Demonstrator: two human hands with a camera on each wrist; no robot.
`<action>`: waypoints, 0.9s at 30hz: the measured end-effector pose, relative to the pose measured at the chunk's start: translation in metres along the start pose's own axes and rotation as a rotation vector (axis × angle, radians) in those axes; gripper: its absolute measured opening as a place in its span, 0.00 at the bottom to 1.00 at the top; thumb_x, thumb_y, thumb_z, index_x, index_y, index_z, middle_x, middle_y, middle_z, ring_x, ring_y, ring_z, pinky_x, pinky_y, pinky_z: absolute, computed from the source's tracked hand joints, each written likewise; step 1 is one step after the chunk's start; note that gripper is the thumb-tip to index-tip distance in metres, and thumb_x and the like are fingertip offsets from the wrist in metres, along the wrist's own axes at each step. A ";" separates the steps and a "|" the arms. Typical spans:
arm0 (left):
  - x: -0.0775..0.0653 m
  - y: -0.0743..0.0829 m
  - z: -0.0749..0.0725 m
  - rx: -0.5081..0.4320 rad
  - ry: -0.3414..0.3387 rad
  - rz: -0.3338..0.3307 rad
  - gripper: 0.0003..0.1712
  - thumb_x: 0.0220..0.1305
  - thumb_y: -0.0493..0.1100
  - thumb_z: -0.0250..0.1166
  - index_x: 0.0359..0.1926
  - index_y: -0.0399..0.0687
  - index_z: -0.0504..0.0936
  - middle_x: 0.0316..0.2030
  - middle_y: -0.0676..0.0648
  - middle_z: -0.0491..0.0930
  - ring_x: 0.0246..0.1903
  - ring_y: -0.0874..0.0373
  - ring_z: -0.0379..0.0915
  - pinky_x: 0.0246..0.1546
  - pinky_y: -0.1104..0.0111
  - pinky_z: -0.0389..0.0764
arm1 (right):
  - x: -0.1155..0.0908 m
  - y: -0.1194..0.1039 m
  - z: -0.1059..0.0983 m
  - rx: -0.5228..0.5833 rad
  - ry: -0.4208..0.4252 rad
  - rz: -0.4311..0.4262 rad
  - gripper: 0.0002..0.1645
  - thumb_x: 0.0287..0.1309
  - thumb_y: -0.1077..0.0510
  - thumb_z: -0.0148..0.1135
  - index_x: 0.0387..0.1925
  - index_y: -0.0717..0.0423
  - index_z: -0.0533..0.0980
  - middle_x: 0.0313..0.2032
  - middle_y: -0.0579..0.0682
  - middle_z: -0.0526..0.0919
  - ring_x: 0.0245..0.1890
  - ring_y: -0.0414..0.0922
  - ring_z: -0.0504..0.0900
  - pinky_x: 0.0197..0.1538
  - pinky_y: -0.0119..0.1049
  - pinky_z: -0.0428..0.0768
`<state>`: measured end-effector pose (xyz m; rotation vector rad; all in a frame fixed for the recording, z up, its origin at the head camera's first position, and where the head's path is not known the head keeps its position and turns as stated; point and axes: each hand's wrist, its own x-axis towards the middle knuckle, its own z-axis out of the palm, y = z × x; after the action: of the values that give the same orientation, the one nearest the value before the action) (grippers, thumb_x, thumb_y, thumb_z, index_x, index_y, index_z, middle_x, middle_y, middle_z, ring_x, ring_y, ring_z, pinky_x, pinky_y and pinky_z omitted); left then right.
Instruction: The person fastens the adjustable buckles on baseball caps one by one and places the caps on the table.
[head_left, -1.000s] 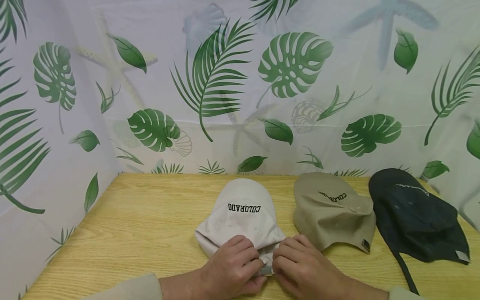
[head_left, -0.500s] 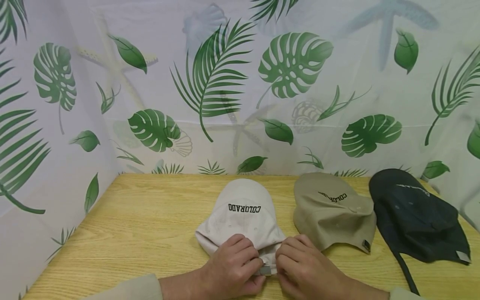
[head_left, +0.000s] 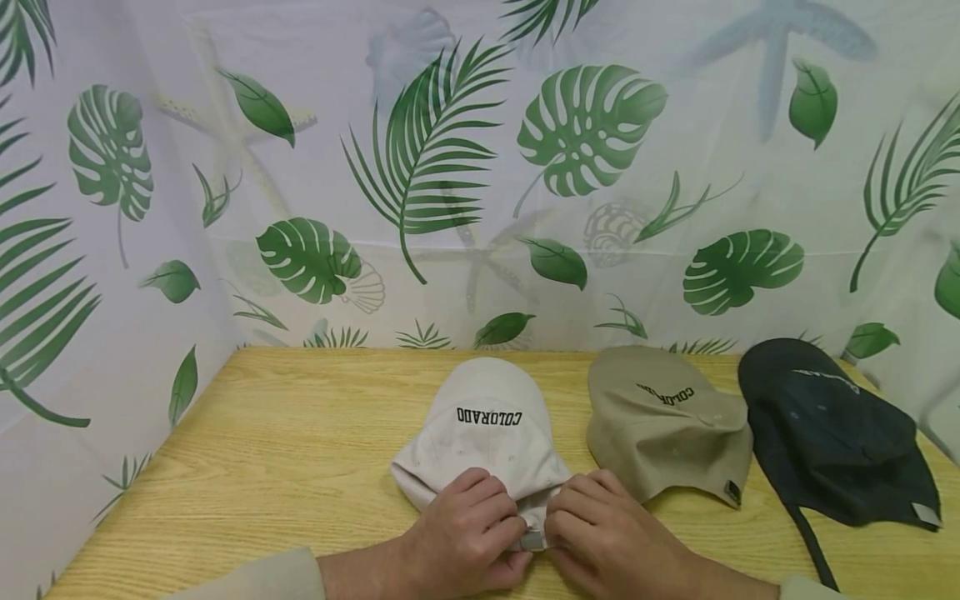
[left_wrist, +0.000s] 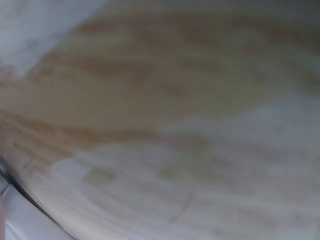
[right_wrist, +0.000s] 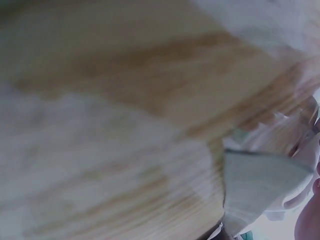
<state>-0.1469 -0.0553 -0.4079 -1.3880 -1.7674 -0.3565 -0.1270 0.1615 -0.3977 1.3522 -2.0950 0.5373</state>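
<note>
A white baseball cap (head_left: 487, 450) with upside-down COLORADO lettering lies on the table in the head view, brim away from me. My left hand (head_left: 472, 533) pinches its back strap on the left side of a grey metal buckle (head_left: 532, 541). Just right of that buckle, my right hand (head_left: 607, 533) grips the strap with curled fingers. The fingertips of both hands are largely hidden behind the knuckles. In the right wrist view, pale fabric (right_wrist: 262, 185) and part of a finger (right_wrist: 307, 220) show at the right edge. The left wrist view is mostly blurred table surface.
A tan cap (head_left: 660, 442) lies right of the white one, and a black cap (head_left: 832, 433) with its strap hanging loose lies farther right. The wooden table (head_left: 300, 442) ends at a leaf-print cloth (head_left: 465, 167) behind and at the left.
My right hand shifts slightly right, away from the buckle, then comes back left against it. The left hand and the caps stay in place.
</note>
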 end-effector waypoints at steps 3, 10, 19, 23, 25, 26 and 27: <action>0.000 0.000 0.000 0.002 -0.005 -0.006 0.07 0.44 0.47 0.64 0.20 0.52 0.76 0.21 0.57 0.73 0.25 0.63 0.70 0.36 0.70 0.71 | 0.000 0.000 0.000 0.006 0.004 0.001 0.13 0.42 0.58 0.71 0.27 0.43 0.74 0.32 0.34 0.75 0.36 0.33 0.71 0.46 0.28 0.61; 0.000 0.000 0.000 0.010 0.000 -0.013 0.06 0.45 0.47 0.63 0.22 0.52 0.77 0.22 0.56 0.74 0.26 0.63 0.70 0.37 0.69 0.71 | 0.000 0.000 -0.001 0.004 0.000 -0.003 0.12 0.42 0.58 0.70 0.26 0.43 0.73 0.30 0.34 0.74 0.35 0.33 0.70 0.45 0.28 0.60; 0.000 -0.001 0.002 0.020 0.011 -0.022 0.05 0.48 0.47 0.59 0.22 0.52 0.77 0.22 0.56 0.73 0.25 0.62 0.69 0.37 0.68 0.70 | 0.001 -0.001 -0.001 -0.015 0.008 -0.004 0.11 0.44 0.59 0.66 0.23 0.43 0.70 0.27 0.35 0.71 0.33 0.33 0.68 0.44 0.28 0.59; 0.000 -0.001 0.002 0.017 0.008 -0.029 0.05 0.48 0.47 0.59 0.22 0.52 0.76 0.21 0.56 0.73 0.25 0.62 0.69 0.37 0.68 0.69 | 0.001 -0.001 -0.001 -0.028 0.005 0.002 0.11 0.44 0.59 0.65 0.22 0.43 0.70 0.26 0.35 0.70 0.33 0.34 0.68 0.44 0.29 0.59; 0.000 0.000 0.001 0.011 0.003 -0.036 0.06 0.48 0.47 0.59 0.22 0.52 0.76 0.21 0.57 0.73 0.25 0.62 0.68 0.37 0.68 0.69 | 0.001 -0.001 -0.001 -0.036 0.005 0.005 0.11 0.43 0.59 0.65 0.22 0.43 0.70 0.26 0.35 0.70 0.32 0.34 0.68 0.44 0.29 0.59; 0.000 0.000 0.001 0.010 0.003 -0.037 0.06 0.48 0.47 0.59 0.21 0.53 0.76 0.21 0.57 0.72 0.25 0.62 0.68 0.37 0.68 0.69 | 0.001 -0.001 -0.001 -0.039 0.005 0.007 0.11 0.43 0.59 0.64 0.22 0.43 0.69 0.25 0.35 0.70 0.32 0.34 0.68 0.44 0.29 0.59; 0.000 0.000 0.001 0.008 0.003 -0.038 0.06 0.48 0.47 0.59 0.21 0.53 0.76 0.21 0.57 0.72 0.25 0.63 0.68 0.37 0.68 0.69 | 0.001 -0.001 -0.001 -0.042 0.002 0.011 0.11 0.43 0.59 0.64 0.21 0.43 0.69 0.25 0.35 0.70 0.32 0.33 0.68 0.44 0.29 0.59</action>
<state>-0.1475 -0.0546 -0.4087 -1.3498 -1.7928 -0.3711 -0.1258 0.1614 -0.3963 1.3172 -2.1009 0.4967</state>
